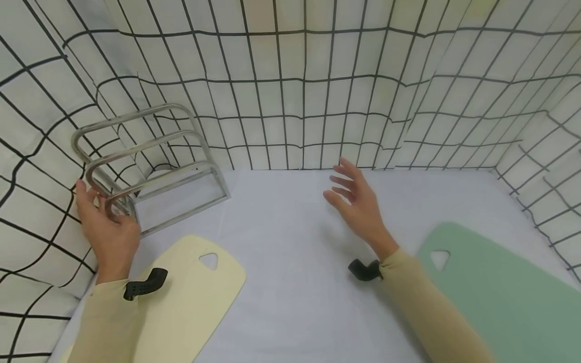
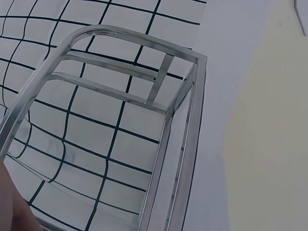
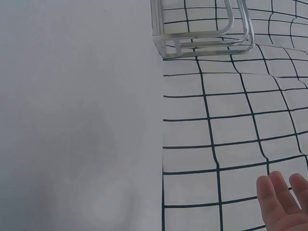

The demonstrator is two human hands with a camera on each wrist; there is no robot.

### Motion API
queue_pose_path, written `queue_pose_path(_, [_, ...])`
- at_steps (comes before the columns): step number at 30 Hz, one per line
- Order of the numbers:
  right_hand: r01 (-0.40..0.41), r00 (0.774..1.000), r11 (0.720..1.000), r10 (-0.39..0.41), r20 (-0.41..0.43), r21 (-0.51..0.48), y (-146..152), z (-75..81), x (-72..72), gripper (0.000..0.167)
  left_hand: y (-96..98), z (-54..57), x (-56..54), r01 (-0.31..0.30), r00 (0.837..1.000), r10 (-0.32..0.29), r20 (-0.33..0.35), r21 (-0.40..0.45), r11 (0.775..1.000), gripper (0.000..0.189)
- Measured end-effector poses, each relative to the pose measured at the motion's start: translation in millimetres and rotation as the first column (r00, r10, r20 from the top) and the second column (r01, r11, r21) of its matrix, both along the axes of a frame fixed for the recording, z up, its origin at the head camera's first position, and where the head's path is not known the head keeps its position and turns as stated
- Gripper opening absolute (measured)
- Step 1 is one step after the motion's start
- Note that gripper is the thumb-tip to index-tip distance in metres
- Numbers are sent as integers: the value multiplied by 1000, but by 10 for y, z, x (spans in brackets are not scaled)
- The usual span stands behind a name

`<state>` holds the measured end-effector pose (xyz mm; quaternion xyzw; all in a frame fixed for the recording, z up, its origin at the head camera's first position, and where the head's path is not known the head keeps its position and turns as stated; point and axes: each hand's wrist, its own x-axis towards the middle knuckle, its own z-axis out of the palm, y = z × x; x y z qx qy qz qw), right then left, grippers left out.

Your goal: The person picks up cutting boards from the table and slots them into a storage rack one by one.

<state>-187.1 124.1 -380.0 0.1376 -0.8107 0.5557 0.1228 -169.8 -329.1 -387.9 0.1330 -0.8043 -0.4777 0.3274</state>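
Observation:
At the left of the head view, my left hand (image 1: pixel 109 229) grips the near left end of a silver metal rack (image 1: pixel 140 147) with several rounded upright loops. Its fingers are partly hidden behind the bars. The left wrist view shows the rack's frame (image 2: pixel 191 139) close up, with a bit of the hand (image 2: pixel 14 207) in the lower left corner. My right hand (image 1: pixel 358 204) hovers over the table, fingers spread and loosely bent, holding nothing. In the right wrist view its fingertips (image 3: pixel 274 197) appear at the lower right, apart from the rack (image 3: pixel 207 34).
A cream cutting board (image 1: pixel 190 302) lies flat on the white table (image 1: pixel 281 262), partly under my left forearm. On the right lies a green cutting board (image 1: pixel 504 302), partly behind the right sleeve. White cloth walls with a black grid (image 1: pixel 290 101) enclose the back and sides.

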Motion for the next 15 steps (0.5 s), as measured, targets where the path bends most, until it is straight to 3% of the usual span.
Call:
queue_pose_path(4, [-9,1000,1000,9,14,-18,-65,6,-22,77,-10,-25,-19,-4,1000,3,-14,-35,999,86])
queue_pose_path(15, [-48,998,995,52,44,-87,-256,-8,-89,77,-37,-64,-19,-2,999,4,47,-35,999,89])
